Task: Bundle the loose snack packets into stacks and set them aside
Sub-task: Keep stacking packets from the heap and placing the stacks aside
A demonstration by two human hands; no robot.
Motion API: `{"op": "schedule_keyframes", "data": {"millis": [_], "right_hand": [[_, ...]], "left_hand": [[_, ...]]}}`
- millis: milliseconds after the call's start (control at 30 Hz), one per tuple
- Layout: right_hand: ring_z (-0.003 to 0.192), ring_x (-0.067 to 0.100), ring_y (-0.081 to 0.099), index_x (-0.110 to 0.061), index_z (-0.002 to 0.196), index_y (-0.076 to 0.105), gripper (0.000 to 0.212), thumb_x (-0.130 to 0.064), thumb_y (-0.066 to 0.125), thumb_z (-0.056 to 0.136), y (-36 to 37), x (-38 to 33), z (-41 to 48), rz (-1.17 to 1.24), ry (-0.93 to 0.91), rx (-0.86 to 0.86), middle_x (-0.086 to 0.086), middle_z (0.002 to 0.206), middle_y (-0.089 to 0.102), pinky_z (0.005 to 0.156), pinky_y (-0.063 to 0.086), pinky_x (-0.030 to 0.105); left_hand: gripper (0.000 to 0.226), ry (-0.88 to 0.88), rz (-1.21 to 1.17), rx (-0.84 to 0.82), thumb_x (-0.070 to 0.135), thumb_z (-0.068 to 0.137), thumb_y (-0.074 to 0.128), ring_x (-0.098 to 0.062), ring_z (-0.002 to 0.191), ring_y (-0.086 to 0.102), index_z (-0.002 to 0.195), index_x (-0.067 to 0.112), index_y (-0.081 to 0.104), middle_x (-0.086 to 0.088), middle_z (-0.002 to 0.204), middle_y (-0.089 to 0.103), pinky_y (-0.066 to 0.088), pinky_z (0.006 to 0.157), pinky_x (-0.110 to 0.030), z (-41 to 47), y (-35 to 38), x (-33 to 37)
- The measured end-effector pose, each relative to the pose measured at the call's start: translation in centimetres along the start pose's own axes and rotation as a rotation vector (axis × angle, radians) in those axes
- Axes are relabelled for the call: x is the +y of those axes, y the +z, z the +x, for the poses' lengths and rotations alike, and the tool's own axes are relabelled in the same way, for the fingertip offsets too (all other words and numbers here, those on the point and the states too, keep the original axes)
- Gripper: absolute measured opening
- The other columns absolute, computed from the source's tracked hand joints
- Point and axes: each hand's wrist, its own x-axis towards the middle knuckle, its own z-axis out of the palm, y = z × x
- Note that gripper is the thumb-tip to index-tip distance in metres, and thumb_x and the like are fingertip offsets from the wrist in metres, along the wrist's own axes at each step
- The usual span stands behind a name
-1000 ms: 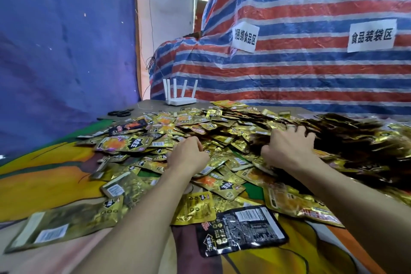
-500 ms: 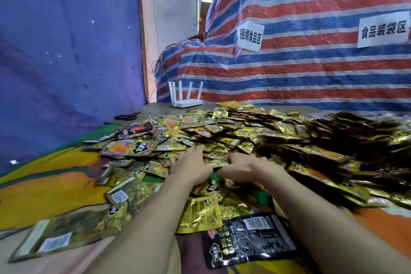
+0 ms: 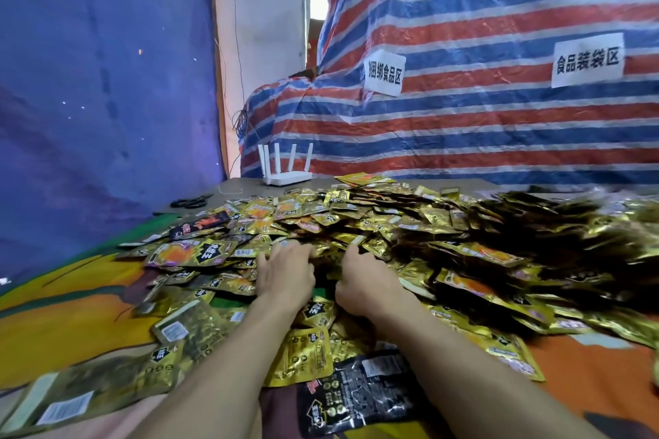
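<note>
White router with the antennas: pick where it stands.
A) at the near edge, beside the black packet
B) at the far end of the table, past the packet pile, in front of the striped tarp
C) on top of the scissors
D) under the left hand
B: the white router stands on the bare grey table beyond the pile of packets, with the striped tarp right behind it.

Dim, soft — wide-angle edge warp
</note>
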Motion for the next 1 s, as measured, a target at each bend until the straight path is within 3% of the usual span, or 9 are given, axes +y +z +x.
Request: {"op": "schedule_keyframes", "data": {"millis": [100, 200, 333, 433, 567, 700, 833, 933, 1000], "right_hand": [[0.114, 0.033, 0.058, -0.011, 0.126, 0.046, 0.04, -0.027, 0.055, 0.09, -0.5, 0.6, -0.1, -0.002, 0.005, -0.106, 0.012, 0.121, 0.061, 0.08, 0.045, 0.038], [0.11, 0.032, 0.061, -0.012, 0.121, 0.055, 0.034, -0.022, 0.055, 0.088, -1.0, 1.2, -0.2, 0.02, -0.02, -0.168, 0.012, 0.119, 0.064, 0.086, 0.053, 0.038], [0.119, 0.036, 0.059, -0.025, 0.147, 0.046, 0.059, -0.012, 0.055, 0.09, -1.4, 0.8, -0.3, -0.048, -0.132, -0.123, 0.014, 0.133, 0.059, 0.093, 0.052, 0.042], [0.113, 0.037, 0.062, -0.023, 0.14, 0.055, 0.054, -0.006, 0.058, 0.089, -0.7, 0.1, -0.2, -0.124, -0.205, -0.047, 0.013, 0.128, 0.062, 0.085, 0.053, 0.042], [0.111, 0.039, 0.061, -0.014, 0.129, 0.062, 0.042, -0.005, 0.057, 0.089, -0.2, 0.1, -0.1, -0.042, -0.146, 0.048, 0.016, 0.122, 0.061, 0.088, 0.053, 0.044], [0.106, 0.038, 0.062, -0.015, 0.125, 0.065, 0.037, -0.006, 0.055, 0.091, -0.7, 0.6, 0.0, 0.05, -0.123, 0.114, 0.015, 0.117, 0.063, 0.086, 0.055, 0.044], [0.086, 0.035, 0.066, -0.011, 0.104, 0.069, 0.02, -0.005, 0.054, 0.092, -2.2, 1.4, -0.1, 0.29, -0.06, 0.212, 0.012, 0.094, 0.068, 0.077, 0.059, 0.042], [0.079, 0.028, 0.065, -0.008, 0.096, 0.066, 0.013, -0.004, 0.054, 0.09, -2.9, 2.3, 0.0, 0.523, -0.017, 0.284, 0.009, 0.088, 0.067, 0.071, 0.06, 0.042], [0.075, 0.019, 0.062, -0.009, 0.098, 0.064, 0.015, -0.003, 0.055, 0.089, -3.0, 2.8, 0.0, 0.623, -0.005, 0.324, 0.004, 0.086, 0.065, 0.062, 0.055, 0.032]], "left_hand": [[0.02, -0.021, -0.099, 0.078, 0.029, 0.103, 0.049, -0.022, 0.111, 0.059, 0.116, 0.028, 0.065, 0.004, 0.116, 0.065, 0.041, 0.096, -0.041, 0.0, -0.8, -0.1], [0.02, -0.106, -0.281, 0.183, 0.03, 0.105, 0.048, -0.023, 0.09, 0.062, 0.114, 0.021, 0.064, -0.001, 0.107, 0.068, 0.048, 0.074, -0.035, 0.2, -1.5, -0.5], [0.027, -0.189, -0.454, 0.333, 0.028, 0.106, 0.047, -0.017, 0.08, 0.057, 0.125, 0.016, 0.062, -0.003, 0.106, 0.068, 0.038, 0.058, -0.027, 0.6, -2.0, -0.7], [0.02, -0.221, -0.593, 0.419, 0.026, 0.106, 0.048, -0.018, 0.074, 0.059, 0.111, 0.013, 0.062, -0.006, 0.096, 0.068, 0.038, 0.058, -0.028, 0.7, -2.3, -0.5], [0.027, -0.29, -0.775, 0.482, 0.02, 0.103, 0.053, -0.029, 0.097, 0.063, 0.125, 0.006, 0.056, -0.012, 0.117, 0.062, 0.047, 0.069, -0.029, 1.0, -2.8, -0.2], [0.029, -0.383, -1.017, 0.513, 0.019, 0.099, 0.06, -0.021, 0.093, 0.062, 0.127, 0.011, 0.055, -0.007, 0.114, 0.06, 0.047, 0.066, -0.026, 1.1, -3.2, -0.3], [0.042, -0.482, -1.258, 0.495, 0.012, 0.086, 0.076, -0.029, 0.111, 0.063, 0.123, 0.024, 0.059, -0.006, 0.127, 0.061, 0.056, 0.091, -0.052, 1.3, -3.4, -0.9], [0.05, -0.555, -1.364, 0.433, 0.007, 0.079, 0.082, -0.023, 0.091, 0.068, 0.122, 0.017, 0.06, -0.007, 0.109, 0.069, 0.057, 0.072, -0.039, 1.4, -3.3, -1.3], [0.052, -0.57, -1.37, 0.358, 0.008, 0.078, 0.083, -0.019, 0.081, 0.068, 0.125, 0.016, 0.06, -0.004, 0.099, 0.07, 0.052, 0.064, -0.032, 1.3, -3.2, -1.3]]}}
